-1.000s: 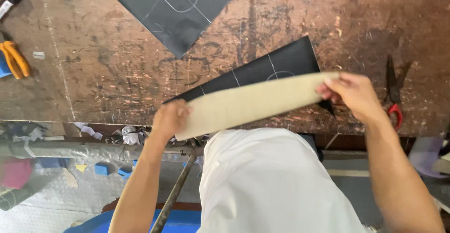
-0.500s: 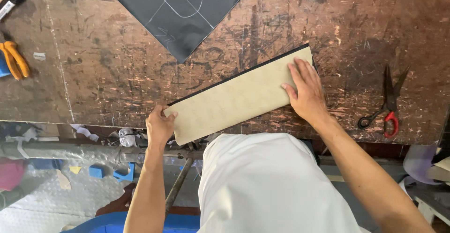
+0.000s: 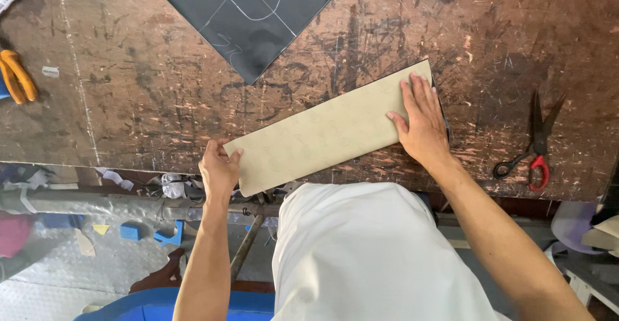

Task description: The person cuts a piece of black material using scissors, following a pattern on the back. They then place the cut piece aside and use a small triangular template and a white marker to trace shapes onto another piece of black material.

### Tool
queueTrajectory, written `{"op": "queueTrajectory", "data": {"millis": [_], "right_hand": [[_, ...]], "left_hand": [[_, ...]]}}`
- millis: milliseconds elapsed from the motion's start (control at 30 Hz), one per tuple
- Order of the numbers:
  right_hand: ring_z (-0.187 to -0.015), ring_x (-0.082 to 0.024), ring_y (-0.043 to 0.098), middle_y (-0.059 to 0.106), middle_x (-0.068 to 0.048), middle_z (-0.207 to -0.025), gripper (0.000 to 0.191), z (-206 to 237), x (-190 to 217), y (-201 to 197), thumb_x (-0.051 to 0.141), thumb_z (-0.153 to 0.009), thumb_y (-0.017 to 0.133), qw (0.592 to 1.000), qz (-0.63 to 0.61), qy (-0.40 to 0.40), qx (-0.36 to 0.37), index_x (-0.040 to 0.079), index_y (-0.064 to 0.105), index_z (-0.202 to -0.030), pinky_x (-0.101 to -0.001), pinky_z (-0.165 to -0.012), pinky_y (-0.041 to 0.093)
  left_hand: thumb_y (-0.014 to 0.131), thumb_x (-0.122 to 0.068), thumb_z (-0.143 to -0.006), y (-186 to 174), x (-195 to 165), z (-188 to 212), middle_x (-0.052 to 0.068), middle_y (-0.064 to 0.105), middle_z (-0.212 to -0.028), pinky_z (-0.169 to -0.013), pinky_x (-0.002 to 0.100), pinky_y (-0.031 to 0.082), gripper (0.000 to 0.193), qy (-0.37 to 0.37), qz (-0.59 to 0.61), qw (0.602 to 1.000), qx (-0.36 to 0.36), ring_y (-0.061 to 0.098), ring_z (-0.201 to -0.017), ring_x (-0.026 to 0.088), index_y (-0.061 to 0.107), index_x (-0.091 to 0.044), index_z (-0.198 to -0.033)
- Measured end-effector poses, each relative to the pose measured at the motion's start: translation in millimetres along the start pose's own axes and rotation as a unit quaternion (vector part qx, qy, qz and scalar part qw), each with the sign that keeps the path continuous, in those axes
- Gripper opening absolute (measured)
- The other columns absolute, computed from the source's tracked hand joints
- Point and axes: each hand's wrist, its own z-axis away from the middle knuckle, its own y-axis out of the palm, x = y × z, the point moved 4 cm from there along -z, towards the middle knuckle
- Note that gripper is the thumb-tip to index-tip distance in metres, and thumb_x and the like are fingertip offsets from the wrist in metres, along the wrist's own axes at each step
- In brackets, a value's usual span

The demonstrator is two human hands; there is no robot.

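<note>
1. Beige sheet point(image 3: 335, 129) flat on scratched workbench point(image 3: 129, 89), near front edge.
2. Left hand point(image 3: 219, 166) pinching sheet's near-left end.
3. Right hand point(image 3: 422, 124) pressed flat on far-right end, fingers spread.
4. Scissors point(image 3: 534, 141) to the right, well apart; dark sheet point(image 3: 251, 11) w/ chalk lines farther back.

beyond the right hand's fingers point(image 3: 418, 95) the scarred surface point(image 3: 161, 89) lies bare up to the far edge. to their right, red-handled scissors point(image 3: 536, 141) lie well apart. between both hands the tan strip point(image 3: 329, 130) covers the way; up-left of the left fingers point(image 3: 225, 156) sits a dark chalk-marked sheet point(image 3: 248, 8).
</note>
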Motion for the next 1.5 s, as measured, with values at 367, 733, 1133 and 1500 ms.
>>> {"op": "queueTrajectory", "data": {"millis": [367,733,1133,1500], "right_hand": [[-0.157,-0.041,0.023,0.029,-0.027,-0.167,0.077,0.2,-6.8,5.3,0.028,-0.1,0.068,1.0,0.01,0.006,0.014,-0.006,0.032,-0.159,-0.0538,-0.128,0.019],[-0.158,-0.041,0.021,0.027,-0.027,-0.168,0.078,-1.0,-6.9,7.2,0.028,-0.1,0.067,0.999,0.018,0.013,0.024,-0.007,0.03,-0.16,-0.0536,-0.128,0.018],[-0.159,-0.041,0.019,0.025,-0.027,-0.169,0.077,-1.5,-7.8,9.8,0.031,-0.103,0.063,0.999,0.014,0.01,0.034,-0.008,0.028,-0.161,-0.0541,-0.129,0.015],[-0.16,-0.043,0.018,0.024,-0.028,-0.171,0.079,-1.7,-3.9,13.6,0.031,-0.104,0.064,0.998,0.012,0.011,0.055,-0.008,0.029,-0.162,-0.054,-0.13,0.015]], "left_hand": [[0.083,-0.008,-0.082,1.8,-2.4,-1.4,0.009,0.072,-0.084,-0.068,0.031,0.055,0.036,0.001,-0.009,1.0,-0.003,0.069,-0.071,0.017,0.066,-0.001,-0.113],[0.086,-0.011,-0.082,2.0,-2.2,0.0,0.01,0.071,-0.08,-0.065,0.031,0.054,0.038,0.002,-0.032,0.999,-0.013,0.067,-0.068,0.018,0.067,-0.002,-0.114],[0.089,-0.015,-0.079,4.2,8.9,0.8,0.011,0.071,-0.079,-0.067,0.035,0.056,0.048,-0.012,-0.015,0.998,-0.058,0.07,-0.069,0.023,0.061,-0.001,-0.114],[0.089,-0.017,-0.078,7.7,33.9,10.7,0.008,0.071,-0.074,-0.065,0.035,0.055,0.048,-0.063,0.032,0.991,-0.112,0.071,-0.066,0.021,0.059,-0.002,-0.111]]}}
